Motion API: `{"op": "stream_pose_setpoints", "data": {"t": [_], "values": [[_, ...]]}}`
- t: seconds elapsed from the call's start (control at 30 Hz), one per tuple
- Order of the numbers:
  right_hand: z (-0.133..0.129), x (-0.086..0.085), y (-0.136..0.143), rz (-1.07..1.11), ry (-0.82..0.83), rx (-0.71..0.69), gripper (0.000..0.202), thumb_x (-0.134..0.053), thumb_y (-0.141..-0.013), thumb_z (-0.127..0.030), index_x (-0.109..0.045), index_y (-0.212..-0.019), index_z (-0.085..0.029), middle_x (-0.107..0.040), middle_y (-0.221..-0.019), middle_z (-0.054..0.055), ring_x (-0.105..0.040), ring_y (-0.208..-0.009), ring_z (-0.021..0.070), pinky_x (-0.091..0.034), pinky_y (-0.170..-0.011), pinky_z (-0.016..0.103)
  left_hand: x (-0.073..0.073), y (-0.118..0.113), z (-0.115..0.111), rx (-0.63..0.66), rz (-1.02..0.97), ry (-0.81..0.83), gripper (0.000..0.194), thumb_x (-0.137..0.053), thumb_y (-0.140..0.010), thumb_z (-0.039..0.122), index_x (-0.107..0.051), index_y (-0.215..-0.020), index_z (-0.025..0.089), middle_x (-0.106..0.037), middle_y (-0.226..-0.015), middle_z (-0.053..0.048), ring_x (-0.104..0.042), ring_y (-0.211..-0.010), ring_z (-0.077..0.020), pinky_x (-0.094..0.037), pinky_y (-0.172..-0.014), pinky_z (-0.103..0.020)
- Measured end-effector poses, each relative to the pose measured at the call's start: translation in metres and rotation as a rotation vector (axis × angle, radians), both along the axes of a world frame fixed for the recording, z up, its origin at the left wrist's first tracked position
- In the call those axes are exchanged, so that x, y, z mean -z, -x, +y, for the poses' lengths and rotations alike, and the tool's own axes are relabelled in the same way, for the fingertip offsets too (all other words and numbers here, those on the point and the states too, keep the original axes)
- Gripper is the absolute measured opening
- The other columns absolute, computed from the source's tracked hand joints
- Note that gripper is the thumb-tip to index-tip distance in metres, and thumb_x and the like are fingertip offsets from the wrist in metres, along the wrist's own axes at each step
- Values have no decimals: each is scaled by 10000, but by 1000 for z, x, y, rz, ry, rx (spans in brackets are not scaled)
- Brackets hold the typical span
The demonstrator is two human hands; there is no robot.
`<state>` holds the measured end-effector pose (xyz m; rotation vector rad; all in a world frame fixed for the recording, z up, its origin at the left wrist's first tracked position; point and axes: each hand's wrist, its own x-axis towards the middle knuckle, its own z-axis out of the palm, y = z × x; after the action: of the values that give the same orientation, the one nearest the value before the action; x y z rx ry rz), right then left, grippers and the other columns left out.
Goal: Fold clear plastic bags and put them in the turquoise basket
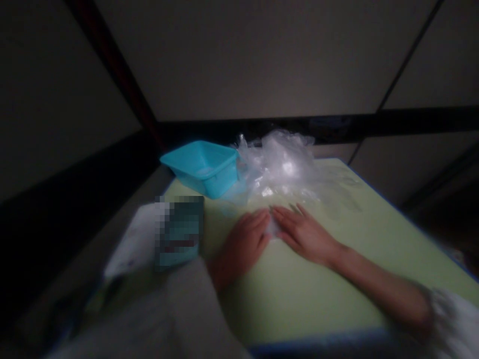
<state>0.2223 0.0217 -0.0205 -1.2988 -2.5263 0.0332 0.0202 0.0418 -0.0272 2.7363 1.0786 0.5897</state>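
Note:
A small whitish, partly see-through piece (274, 228) lies flat on the table between my hands; its kind is too blurred to name. My left hand (247, 237) rests on its left edge, fingers extended and close together. From the other side, my right hand (301, 229) lies flat with its fingers stretched out and their tips on the piece. The fingertips of the two hands nearly meet. Just beyond them sits a crumpled heap of clear plastic bags (280, 162).
A turquoise plastic basin (220, 177) stands at the far left of the yellow-green table (299, 304). Near the left edge lie a dark green pixelated item (183, 232) and a white sheet or packet (136, 239). A pale panelled wall (243, 60) rises behind.

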Motion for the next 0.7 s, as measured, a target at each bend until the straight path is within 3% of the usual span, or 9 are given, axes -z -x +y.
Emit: {"op": "stream_pose_setpoints", "data": {"t": [0.33,0.7], "values": [[-4,-3,-2,-74,42,45,495,-335,-973,-334,-403,-1400,-93,-399,-1446,182,-381,-1338,295,-218,-1087,613,1,2,0,-27,131,39,441,-453,-930,244,-437,-1345,96,-438,-1436,-147,-348,-1368,-232,-250,-1134,-466],[-8,1,-7,-183,67,145,589,-244,-979,-413,-296,-1448,-61,-272,-1510,130,-267,-1393,293,-231,-1083,616,2,4,-5,-113,211,32,447,-415,-956,296,-401,-1383,164,-381,-1481,-81,-309,-1386,-237,-208,-1134,-517]]}}
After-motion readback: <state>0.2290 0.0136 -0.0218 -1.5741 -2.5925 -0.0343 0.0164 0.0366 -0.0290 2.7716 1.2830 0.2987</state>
